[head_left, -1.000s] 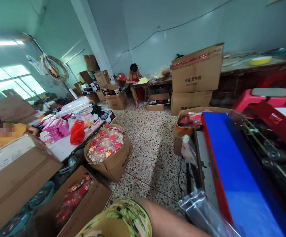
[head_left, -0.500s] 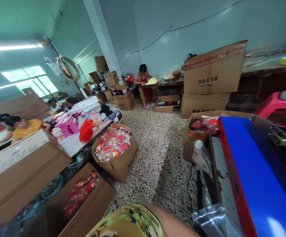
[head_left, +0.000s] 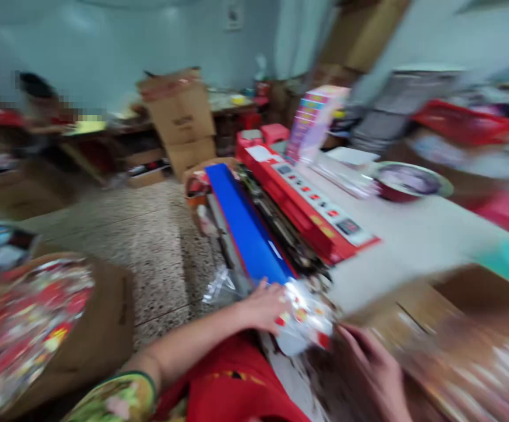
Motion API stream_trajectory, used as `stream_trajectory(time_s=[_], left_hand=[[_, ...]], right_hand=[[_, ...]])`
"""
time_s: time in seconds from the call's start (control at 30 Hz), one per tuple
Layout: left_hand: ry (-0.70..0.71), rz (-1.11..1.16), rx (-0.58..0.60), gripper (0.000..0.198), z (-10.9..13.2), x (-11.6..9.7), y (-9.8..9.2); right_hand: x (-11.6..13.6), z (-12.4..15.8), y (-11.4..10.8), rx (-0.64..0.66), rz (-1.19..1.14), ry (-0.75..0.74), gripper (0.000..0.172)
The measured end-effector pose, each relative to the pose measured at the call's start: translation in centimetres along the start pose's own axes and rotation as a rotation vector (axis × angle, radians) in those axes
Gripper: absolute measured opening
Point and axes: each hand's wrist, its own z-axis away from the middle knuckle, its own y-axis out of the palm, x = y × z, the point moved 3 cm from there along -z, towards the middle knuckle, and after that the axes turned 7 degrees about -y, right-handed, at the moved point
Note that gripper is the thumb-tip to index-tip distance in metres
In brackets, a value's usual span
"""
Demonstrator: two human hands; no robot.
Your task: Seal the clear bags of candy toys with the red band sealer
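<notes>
A clear plastic bag (head_left: 304,319) with small red, white and orange pieces lies at the near end of a long red machine with a blue cover (head_left: 245,223). My left hand (head_left: 265,308) has its fingers closed over the bag's left side. My right hand (head_left: 375,363) is at the bag's right edge, fingers bent and blurred; whether it grips the bag I cannot tell. Beside my left forearm hangs crumpled clear plastic (head_left: 226,287).
An open carton (head_left: 413,305) of blurred packets stands at right. A round carton (head_left: 109,310) full of red packets is at left. On the white table (head_left: 417,234) are a basin (head_left: 406,181) and a pink-purple box (head_left: 314,123). Another person (head_left: 38,105) sits at the far left.
My view has swung right and down toward the machine. Both hands and the plastic bag have come into view; before, only part of an arm and its patterned sleeve showed.
</notes>
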Motion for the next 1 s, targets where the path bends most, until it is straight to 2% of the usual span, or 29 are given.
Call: stream_trajectory(time_s=[0.1,0.2,0.37,0.5,0.6,0.7,0.77,0.87,1.0], left_hand=[[-0.021,-0.054,-0.014,0.067,-0.1,-0.1,-1.0],[-0.023,-0.096,-0.034,0.058,-0.4,-0.3,-0.9],[0.015,-0.127,-0.053,0.052,-0.6,-0.3,-0.5],[0.024,-0.142,-0.055,0.052,-0.9,0.0,-0.3],[0.037,-0.162,-0.054,0.052,-0.9,0.0,-0.4],[0.042,-0.146,-0.038,0.054,-0.8,0.0,-0.7],[0.031,-0.108,-0.023,0.053,-0.9,0.3,-1.1],[0.061,-0.053,0.02,0.046,-1.7,0.8,-2.2],[0.197,-0.068,0.185,0.046,-4.0,0.6,-3.4]], right_hand=[[-1.4,1.2,-1.7,-0.044,-0.03,0.154,0.036],[-2.0,1.6,-1.7,-0.069,-0.043,0.202,0.034],[-1.7,2.1,-0.3,-0.045,-0.018,0.159,0.022],[-1.7,1.3,1.7,-0.027,0.051,0.063,0.017],[-2.1,0.6,2.7,-0.014,0.115,0.078,0.014],[-2.0,0.4,2.8,0.013,0.092,0.109,0.014],[-1.7,0.8,2.5,-0.012,0.059,0.106,0.016],[-1.1,2.2,2.5,-0.127,0.066,0.138,0.029],[-0.9,4.5,4.1,-0.164,0.075,0.231,0.042]])
